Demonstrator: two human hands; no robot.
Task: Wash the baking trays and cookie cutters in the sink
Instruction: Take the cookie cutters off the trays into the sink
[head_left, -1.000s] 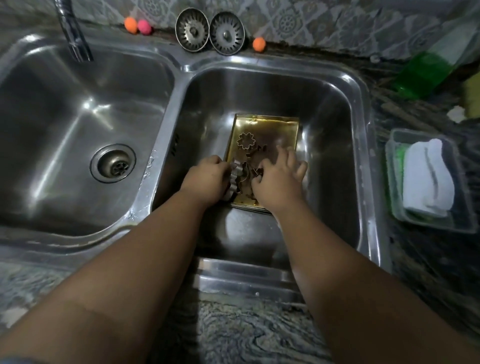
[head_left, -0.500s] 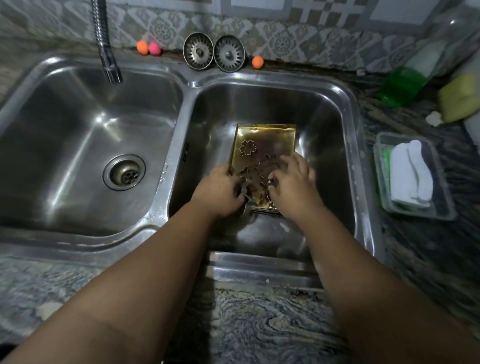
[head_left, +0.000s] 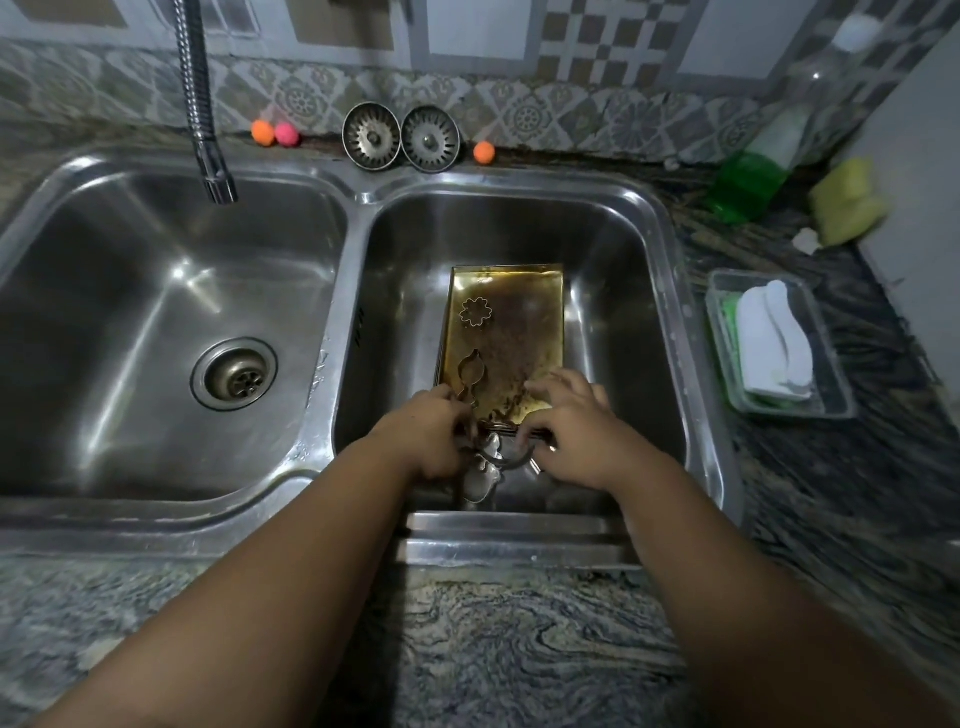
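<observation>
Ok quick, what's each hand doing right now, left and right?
Left hand: curled round cookie cutters.
Right hand: fingers on the baking tray; grip cannot be told.

The 6 o'clock edge of the baking tray (head_left: 519, 312) is covered by the left hand (head_left: 426, 436) and right hand (head_left: 576, 436); whether one tray or a stack lies there cannot be determined. The cookie cutters (head_left: 488, 462) between the hands are partly covered, count and shapes unclear. The left fingertips curl out of sight among them; the right hand's hold underneath is hidden. The faucet (head_left: 200, 104) at 11 o'clock is cut by the top edge, the left basin (head_left: 130, 312) by the 9 o'clock edge. The bottle (head_left: 758, 166) at 2 o'clock is blurred.
</observation>
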